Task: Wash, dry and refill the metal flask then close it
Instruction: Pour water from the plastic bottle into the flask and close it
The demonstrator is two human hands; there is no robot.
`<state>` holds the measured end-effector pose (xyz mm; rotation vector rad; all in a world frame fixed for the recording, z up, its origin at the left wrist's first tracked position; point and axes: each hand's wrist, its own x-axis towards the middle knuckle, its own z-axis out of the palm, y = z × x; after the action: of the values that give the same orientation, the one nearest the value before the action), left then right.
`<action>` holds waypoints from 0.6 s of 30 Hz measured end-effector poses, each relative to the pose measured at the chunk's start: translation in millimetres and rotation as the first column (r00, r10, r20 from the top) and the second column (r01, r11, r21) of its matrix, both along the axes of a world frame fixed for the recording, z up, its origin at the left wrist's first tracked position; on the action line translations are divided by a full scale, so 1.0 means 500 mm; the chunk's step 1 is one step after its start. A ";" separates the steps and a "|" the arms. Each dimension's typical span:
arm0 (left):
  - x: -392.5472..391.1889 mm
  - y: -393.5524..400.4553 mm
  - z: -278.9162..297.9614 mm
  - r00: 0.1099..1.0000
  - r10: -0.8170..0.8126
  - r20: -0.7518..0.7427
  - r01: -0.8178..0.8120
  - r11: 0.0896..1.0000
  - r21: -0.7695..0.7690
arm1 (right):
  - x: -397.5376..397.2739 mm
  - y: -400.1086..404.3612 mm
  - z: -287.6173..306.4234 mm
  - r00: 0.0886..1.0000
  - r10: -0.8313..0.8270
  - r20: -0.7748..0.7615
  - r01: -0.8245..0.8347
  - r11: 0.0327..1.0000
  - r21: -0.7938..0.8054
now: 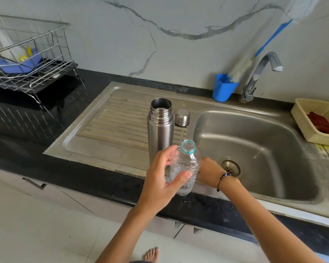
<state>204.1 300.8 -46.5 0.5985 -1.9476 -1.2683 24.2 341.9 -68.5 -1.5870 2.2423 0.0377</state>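
the left hand [160, 179] grips a clear plastic bottle [185, 168], thumb across its near side and fingers curled round the far left side. the right hand [209, 172] sits just right of the bottle, partly hidden behind it, fingers seemingly against its lower part; i cannot tell whether they curl round it or only steady it. a dark bead bracelet [223, 178] circles that wrist.

the bottle is uncapped, held roughly upright with its blue-ringed mouth tipped slightly toward the far side. directly beyond it, just past the fingers, stands the metal flask [160, 130]. its long axis is upright and its open mouth faces up, higher in view than the bottle's mouth. the left hand is the nearer one to the flask. so a pour would likely mean lifting the bottle and tipping it away, over that rim.

the flask is brushed steel with a ringed, threaded neck, lid off, dark inside; how full it is cannot be seen. it stands on the ribbed draining board [110, 126], left of the sink bowl [254, 141]. its steel cap [182, 117] rests just right of it, on the far side.
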 end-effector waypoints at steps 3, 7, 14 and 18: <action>0.002 0.000 -0.001 1.000 -0.004 0.003 0.004 1.000 0.012 | 0.010 -0.005 -0.003 0.998 0.003 -0.065 -0.004 1.000 -0.018; 0.005 -0.001 -0.001 1.000 -0.006 0.009 0.006 1.000 0.013 | 0.019 -0.008 -0.001 0.999 0.021 -0.044 -0.022 0.999 -0.028; 0.009 -0.006 0.001 0.999 -0.044 0.001 0.044 0.999 0.010 | -0.022 0.016 0.215 0.863 -0.065 0.501 0.362 0.771 -0.523; 0.002 -0.007 0.003 0.998 -0.055 -0.014 0.055 0.998 0.006 | 0.037 0.050 0.343 0.808 0.352 0.471 -0.002 0.803 -0.596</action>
<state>205.1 297.2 -45.1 0.5415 -1.9614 -1.3094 43.0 366.9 102.9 -1.7841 1.6780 -1.0214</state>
